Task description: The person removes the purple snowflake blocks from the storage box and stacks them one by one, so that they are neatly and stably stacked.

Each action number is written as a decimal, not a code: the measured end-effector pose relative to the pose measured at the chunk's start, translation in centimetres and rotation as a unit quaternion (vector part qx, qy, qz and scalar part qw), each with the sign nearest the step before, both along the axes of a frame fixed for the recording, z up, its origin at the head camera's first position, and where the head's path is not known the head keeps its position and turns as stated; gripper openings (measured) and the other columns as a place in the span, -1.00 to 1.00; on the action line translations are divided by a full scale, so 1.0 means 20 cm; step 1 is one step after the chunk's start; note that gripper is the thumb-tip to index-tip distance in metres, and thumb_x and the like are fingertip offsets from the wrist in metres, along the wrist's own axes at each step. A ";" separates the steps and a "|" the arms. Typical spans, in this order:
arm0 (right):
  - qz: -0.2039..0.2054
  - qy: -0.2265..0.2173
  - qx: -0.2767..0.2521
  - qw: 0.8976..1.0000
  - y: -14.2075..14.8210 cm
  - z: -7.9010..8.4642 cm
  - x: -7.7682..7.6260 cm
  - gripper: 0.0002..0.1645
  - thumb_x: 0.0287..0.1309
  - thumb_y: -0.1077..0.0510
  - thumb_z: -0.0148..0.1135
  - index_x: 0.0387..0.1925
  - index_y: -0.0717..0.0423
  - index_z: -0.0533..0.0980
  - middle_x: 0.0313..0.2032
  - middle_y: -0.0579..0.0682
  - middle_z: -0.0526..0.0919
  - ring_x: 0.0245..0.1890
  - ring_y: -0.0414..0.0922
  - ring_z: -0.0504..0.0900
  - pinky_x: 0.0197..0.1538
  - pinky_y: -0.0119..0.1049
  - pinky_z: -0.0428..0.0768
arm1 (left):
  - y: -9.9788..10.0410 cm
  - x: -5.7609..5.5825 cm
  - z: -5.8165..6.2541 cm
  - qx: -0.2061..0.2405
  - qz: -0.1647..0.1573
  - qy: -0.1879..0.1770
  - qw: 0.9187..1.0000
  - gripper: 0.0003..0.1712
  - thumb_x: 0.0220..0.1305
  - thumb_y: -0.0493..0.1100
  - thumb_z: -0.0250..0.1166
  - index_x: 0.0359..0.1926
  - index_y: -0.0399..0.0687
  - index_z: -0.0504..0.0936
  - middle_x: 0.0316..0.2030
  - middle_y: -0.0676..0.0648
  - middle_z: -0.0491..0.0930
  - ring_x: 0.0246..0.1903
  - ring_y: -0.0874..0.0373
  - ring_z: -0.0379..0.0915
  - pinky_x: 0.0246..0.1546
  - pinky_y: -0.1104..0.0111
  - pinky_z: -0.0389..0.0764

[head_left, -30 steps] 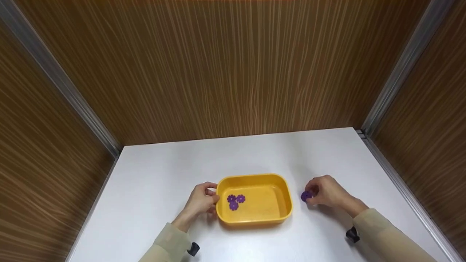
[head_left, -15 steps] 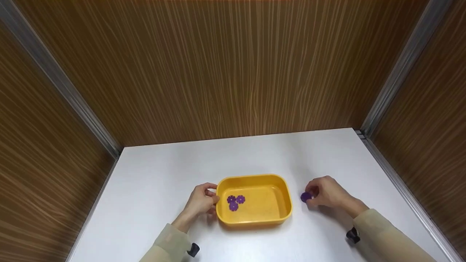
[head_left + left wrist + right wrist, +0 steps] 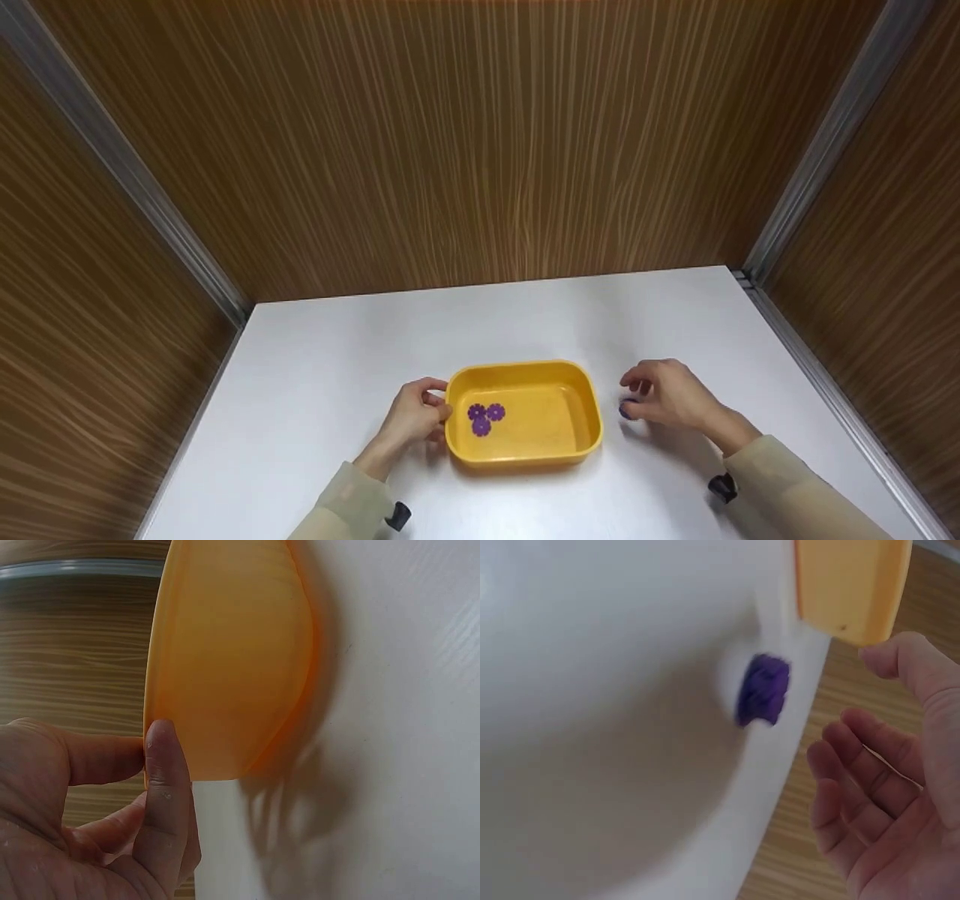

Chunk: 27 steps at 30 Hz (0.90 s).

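A yellow plastic tray [image 3: 525,459] rests on the white table. My left hand [image 3: 411,411] pinches the tray's left rim between thumb and fingers, shown close up in the left wrist view. Inside, toward the left end, three purple flower-shaped discs [image 3: 481,427] lie against each other. To the right of the tray, my right hand [image 3: 671,394] hovers with its thumb and fingers parted, holding nothing. Just off those fingers is a thick purple notched piece [image 3: 765,690], like a small stack of such discs; the thumb partly covers it in the head view.
The white tabletop [image 3: 337,345] reaches back to a brown wood-grain panel [image 3: 480,150]. Similar panels stand on the left and right, with grey metal strips [image 3: 817,142] along the corners.
My right hand's fingers have spread and let go of the purple piece, which stays at about the same spot. My left hand and the tray have stayed in place.
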State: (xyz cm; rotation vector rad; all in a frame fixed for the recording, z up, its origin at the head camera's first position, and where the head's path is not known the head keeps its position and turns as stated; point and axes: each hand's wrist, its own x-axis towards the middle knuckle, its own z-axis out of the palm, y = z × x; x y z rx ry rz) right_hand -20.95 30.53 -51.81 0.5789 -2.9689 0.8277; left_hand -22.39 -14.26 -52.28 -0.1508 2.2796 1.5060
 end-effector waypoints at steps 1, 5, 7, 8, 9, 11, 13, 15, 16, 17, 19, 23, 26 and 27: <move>0.008 0.010 -0.003 1.000 -0.01 0.01 0.00 -0.68 0.14 0.07 0.66 -0.12 0.15 0.82 -0.28 -0.04 0.85 -0.29 -0.12 0.73 -0.23 -0.38 0.72 | 0.00 0.00 0.00 0.000 0.001 -0.001 1.000 -0.45 0.40 -0.32 0.38 0.39 -0.18 0.63 -0.08 -0.15 0.63 -0.41 0.12 0.63 -0.42 0.36 0.84; 0.036 0.046 -0.014 0.998 -0.07 0.04 0.01 -0.74 0.16 0.11 0.64 -0.14 0.12 0.81 -0.25 -0.01 0.87 -0.27 -0.08 0.77 -0.20 -0.27 0.79 | 0.00 0.00 0.00 0.001 0.001 -0.001 1.000 -0.45 0.39 -0.33 0.38 0.39 -0.19 0.63 -0.08 -0.15 0.64 -0.42 0.13 0.63 -0.42 0.36 0.84; 0.050 0.060 -0.021 0.997 -0.10 0.05 0.01 -0.75 0.15 0.13 0.64 -0.14 0.12 0.81 -0.24 0.01 0.87 -0.25 -0.05 0.78 -0.20 -0.26 0.80 | 0.00 0.00 0.00 0.002 0.000 0.002 1.000 -0.44 0.39 -0.33 0.38 0.39 -0.19 0.63 -0.08 -0.15 0.65 -0.43 0.13 0.63 -0.43 0.37 0.84; 0.055 0.067 -0.023 0.996 -0.12 0.06 0.00 -0.75 0.15 0.13 0.63 -0.14 0.12 0.81 -0.24 0.01 0.87 -0.25 -0.03 0.78 -0.22 -0.29 0.78 | 0.00 0.00 0.00 0.002 0.000 0.004 1.000 -0.44 0.39 -0.33 0.38 0.40 -0.20 0.63 -0.09 -0.15 0.65 -0.44 0.14 0.63 -0.43 0.37 0.84; 0.060 0.072 -0.026 0.995 -0.13 0.07 0.00 -0.74 0.14 0.14 0.62 -0.14 0.13 0.81 -0.24 0.01 0.87 -0.25 -0.02 0.79 -0.24 -0.32 0.77 | 0.00 0.00 0.00 0.002 -0.002 0.006 1.000 -0.43 0.39 -0.32 0.38 0.40 -0.20 0.63 -0.09 -0.15 0.65 -0.44 0.14 0.63 -0.43 0.37 0.84; 0.072 0.077 -0.032 0.994 -0.16 0.07 -0.01 -0.72 0.14 0.14 0.61 -0.12 0.16 0.81 -0.23 0.02 0.87 -0.24 0.01 0.79 -0.27 -0.38 0.73 | 0.00 0.00 0.01 0.002 -0.002 0.008 1.000 -0.43 0.38 -0.32 0.38 0.40 -0.20 0.63 -0.09 -0.15 0.65 -0.45 0.15 0.63 -0.43 0.36 0.84; 0.081 0.078 -0.037 0.993 -0.20 0.08 -0.01 -0.70 0.14 0.14 0.61 -0.10 0.17 0.81 -0.22 0.04 0.88 -0.24 0.03 0.78 -0.31 -0.43 0.70 | 0.00 0.00 0.01 0.002 0.000 0.007 1.000 -0.43 0.39 -0.32 0.38 0.40 -0.20 0.63 -0.09 -0.15 0.65 -0.45 0.15 0.63 -0.43 0.36 0.84; 0.091 0.083 -0.042 0.991 -0.23 0.09 -0.01 -0.69 0.13 0.15 0.62 -0.09 0.17 0.81 -0.22 0.03 0.88 -0.24 0.03 0.78 -0.33 -0.44 0.69 | 0.00 0.00 0.01 0.002 0.001 0.008 1.000 -0.43 0.39 -0.32 0.39 0.41 -0.20 0.63 -0.08 -0.15 0.65 -0.44 0.15 0.62 -0.43 0.36 0.84; 0.095 0.086 -0.044 0.991 -0.25 0.10 -0.01 -0.69 0.13 0.15 0.62 -0.09 0.16 0.81 -0.21 0.03 0.88 -0.24 0.02 0.78 -0.33 -0.45 0.69 | 0.00 0.00 0.02 0.003 0.000 0.009 1.000 -0.43 0.39 -0.32 0.39 0.41 -0.21 0.63 -0.08 -0.15 0.65 -0.44 0.15 0.62 -0.43 0.36 0.84; 0.101 0.089 -0.046 0.990 -0.26 0.10 -0.01 -0.69 0.13 0.15 0.63 -0.09 0.15 0.81 -0.21 0.02 0.88 -0.24 0.02 0.78 -0.33 -0.45 0.69 | 0.00 0.00 0.02 0.003 -0.001 0.011 1.000 -0.42 0.39 -0.32 0.39 0.41 -0.21 0.62 -0.08 -0.15 0.65 -0.45 0.16 0.62 -0.44 0.36 0.84; 0.107 0.091 -0.050 0.989 -0.29 0.11 -0.02 -0.69 0.14 0.15 0.64 -0.08 0.14 0.80 -0.22 0.01 0.87 -0.24 0.01 0.79 -0.33 -0.45 0.69 | 0.00 0.00 0.01 0.003 -0.002 0.011 1.000 -0.43 0.38 -0.32 0.39 0.40 -0.22 0.62 -0.09 -0.15 0.65 -0.45 0.16 0.62 -0.43 0.37 0.84; 0.111 0.078 -0.051 0.989 -0.36 0.12 -0.02 -0.68 0.17 0.12 0.63 -0.06 0.13 0.80 -0.21 -0.02 0.86 -0.23 -0.08 0.78 -0.30 -0.44 0.70 | 0.00 0.00 0.01 0.000 -0.005 0.011 1.000 -0.44 0.38 -0.32 0.38 0.39 -0.22 0.63 -0.10 -0.15 0.65 -0.45 0.15 0.62 -0.44 0.37 0.84; 0.110 0.058 -0.045 0.991 -0.41 0.13 -0.03 -0.65 0.20 0.09 0.63 -0.02 0.13 0.80 -0.19 -0.03 0.87 -0.20 -0.14 0.76 -0.21 -0.33 0.78 | 0.00 0.00 0.01 -0.001 -0.004 0.010 1.000 -0.45 0.38 -0.32 0.39 0.38 -0.20 0.63 -0.10 -0.16 0.66 -0.44 0.15 0.63 -0.43 0.37 0.84; 0.111 0.052 -0.042 0.992 -0.42 0.13 -0.03 -0.64 0.21 0.08 0.63 0.00 0.13 0.80 -0.17 -0.02 0.87 -0.19 -0.13 0.77 -0.17 -0.29 0.80 | 0.00 0.00 0.01 -0.002 -0.004 0.008 1.000 -0.45 0.39 -0.32 0.39 0.38 -0.20 0.63 -0.09 -0.15 0.66 -0.43 0.15 0.63 -0.43 0.37 0.83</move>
